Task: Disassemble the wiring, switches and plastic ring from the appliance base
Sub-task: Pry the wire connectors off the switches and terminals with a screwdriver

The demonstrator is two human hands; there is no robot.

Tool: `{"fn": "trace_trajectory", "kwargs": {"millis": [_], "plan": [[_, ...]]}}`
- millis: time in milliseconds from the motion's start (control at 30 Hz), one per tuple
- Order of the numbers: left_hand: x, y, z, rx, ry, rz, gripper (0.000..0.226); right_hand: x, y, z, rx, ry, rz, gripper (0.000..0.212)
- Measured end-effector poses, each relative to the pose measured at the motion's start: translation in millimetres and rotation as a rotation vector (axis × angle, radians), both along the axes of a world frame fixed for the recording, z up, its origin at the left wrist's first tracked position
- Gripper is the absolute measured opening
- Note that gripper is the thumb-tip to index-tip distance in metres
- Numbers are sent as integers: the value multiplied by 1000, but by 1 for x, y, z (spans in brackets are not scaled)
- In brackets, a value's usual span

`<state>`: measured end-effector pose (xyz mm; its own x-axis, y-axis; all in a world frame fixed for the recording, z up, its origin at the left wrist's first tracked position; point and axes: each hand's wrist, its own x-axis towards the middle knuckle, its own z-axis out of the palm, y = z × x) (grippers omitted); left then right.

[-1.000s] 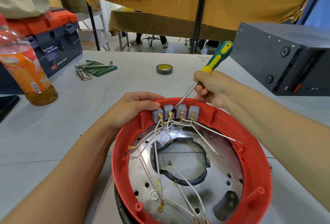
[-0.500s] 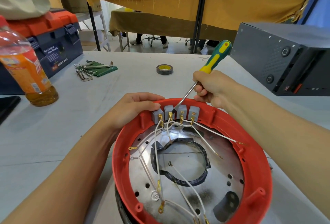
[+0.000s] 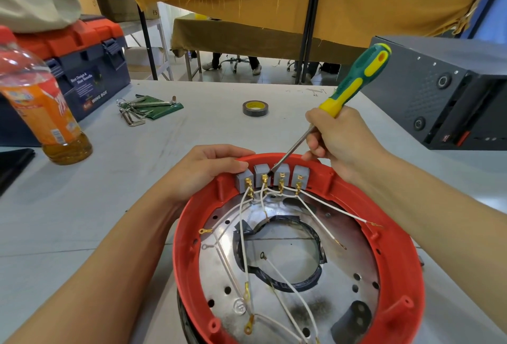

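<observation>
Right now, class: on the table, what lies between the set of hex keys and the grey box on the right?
In the head view, one roll of tape lies between the hex keys and the grey box; otherwise bare table.

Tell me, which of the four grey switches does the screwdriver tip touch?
The second switch from the left: the screwdriver tip sits at its right edge.

Red plastic ring point(image 3: 400, 275), grey switches point(image 3: 271, 176), white wires point(image 3: 242, 234) (brass-tipped), green-and-yellow screwdriver point(image 3: 356, 80).
</observation>
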<state>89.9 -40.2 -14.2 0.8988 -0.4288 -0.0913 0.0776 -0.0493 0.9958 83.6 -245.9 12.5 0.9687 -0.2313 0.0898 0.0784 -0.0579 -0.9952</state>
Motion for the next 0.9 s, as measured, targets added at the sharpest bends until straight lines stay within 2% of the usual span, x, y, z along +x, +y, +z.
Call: {"fn": "trace_trajectory", "kwargs": {"millis": [300, 500, 733, 833, 900], "plan": [[4, 3, -3, 49, -2, 4, 22, -5, -5, 4, -1, -35, 23, 24], [7, 7, -4, 141, -105, 119, 7, -16, -18, 8, 32, -34, 155, 20], [-8, 11, 19, 565, -507, 328, 12, -36, -30, 12, 155, 19, 335, 21], [-23, 15, 22, 754, -568, 271, 12, -45, -31, 14, 208, 71, 400, 41], [-31, 14, 18, 850, -588, 227, 23, -48, -31, 13, 154, 39, 362, 44]]}}
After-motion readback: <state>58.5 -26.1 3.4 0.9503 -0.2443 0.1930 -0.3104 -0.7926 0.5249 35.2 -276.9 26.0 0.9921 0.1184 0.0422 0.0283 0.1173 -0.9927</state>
